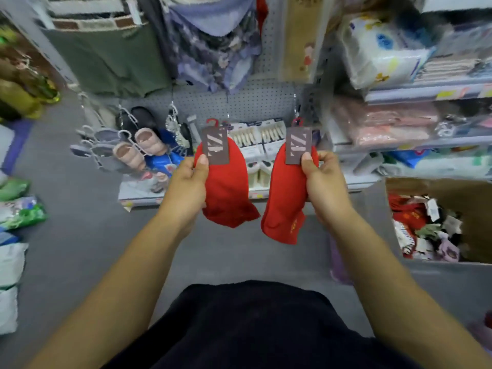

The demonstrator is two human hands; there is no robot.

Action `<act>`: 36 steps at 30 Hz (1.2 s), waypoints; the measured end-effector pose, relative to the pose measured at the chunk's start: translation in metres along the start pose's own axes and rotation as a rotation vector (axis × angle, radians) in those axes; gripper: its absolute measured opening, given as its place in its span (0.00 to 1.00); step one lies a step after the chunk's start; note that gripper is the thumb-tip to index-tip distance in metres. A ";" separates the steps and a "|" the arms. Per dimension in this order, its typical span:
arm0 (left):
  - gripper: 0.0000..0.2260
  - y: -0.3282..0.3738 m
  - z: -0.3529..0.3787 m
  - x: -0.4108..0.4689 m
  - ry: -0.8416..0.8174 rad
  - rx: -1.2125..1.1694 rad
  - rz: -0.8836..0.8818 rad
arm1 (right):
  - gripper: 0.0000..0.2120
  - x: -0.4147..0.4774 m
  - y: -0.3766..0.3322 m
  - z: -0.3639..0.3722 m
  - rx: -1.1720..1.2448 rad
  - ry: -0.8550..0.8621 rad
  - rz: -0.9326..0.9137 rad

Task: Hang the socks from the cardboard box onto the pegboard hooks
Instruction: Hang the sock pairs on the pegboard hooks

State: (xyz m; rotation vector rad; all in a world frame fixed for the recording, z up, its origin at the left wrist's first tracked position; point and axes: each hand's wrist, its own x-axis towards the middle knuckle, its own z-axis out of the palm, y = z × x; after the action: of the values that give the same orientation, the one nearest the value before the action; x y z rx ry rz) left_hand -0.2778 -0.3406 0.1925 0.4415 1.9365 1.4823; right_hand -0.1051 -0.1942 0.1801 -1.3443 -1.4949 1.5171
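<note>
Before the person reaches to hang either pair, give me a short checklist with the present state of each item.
1. Left hand holds a red sock pair: ok.
2. Right hand holds the other red pair: ok.
3. Red hanger tabs on top, above the brown labels: ok.
4. Pegboard ahead, in view: ok.
5. A free hook on it: cannot tell, too blurred.
6. Cardboard box holds more socks: ok.

Both bare arms reach forward, level with each other. The left hand (190,179) and the right hand (323,179) are each closed, thumbs uppermost, pinching what they hold
</note>
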 end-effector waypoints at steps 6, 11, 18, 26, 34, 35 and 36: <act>0.09 0.007 -0.125 0.009 0.158 -0.103 0.033 | 0.07 -0.025 -0.023 0.121 0.017 -0.125 -0.092; 0.08 0.010 -0.199 0.017 0.218 -0.268 0.031 | 0.07 -0.046 -0.048 0.198 0.040 -0.218 -0.173; 0.12 0.006 -0.268 0.038 0.259 -0.408 -0.001 | 0.04 -0.055 -0.082 0.272 0.040 -0.412 -0.278; 0.14 0.051 -0.330 0.108 0.336 -0.459 0.050 | 0.07 -0.012 -0.141 0.364 -0.082 -0.561 -0.494; 0.17 0.137 -0.391 0.214 0.357 -0.461 0.334 | 0.08 0.064 -0.230 0.474 -0.101 -0.480 -0.731; 0.17 0.146 -0.398 0.228 0.369 -0.462 0.364 | 0.09 0.072 -0.241 0.488 -0.104 -0.463 -0.766; 0.17 0.155 -0.405 0.242 0.379 -0.463 0.393 | 0.09 0.079 -0.253 0.501 -0.106 -0.443 -0.803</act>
State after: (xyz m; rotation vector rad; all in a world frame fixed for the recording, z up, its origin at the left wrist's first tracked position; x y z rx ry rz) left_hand -0.7451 -0.4386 0.3287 0.3597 1.7521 2.3417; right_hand -0.6502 -0.2454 0.3267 -0.3348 -2.0654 1.2292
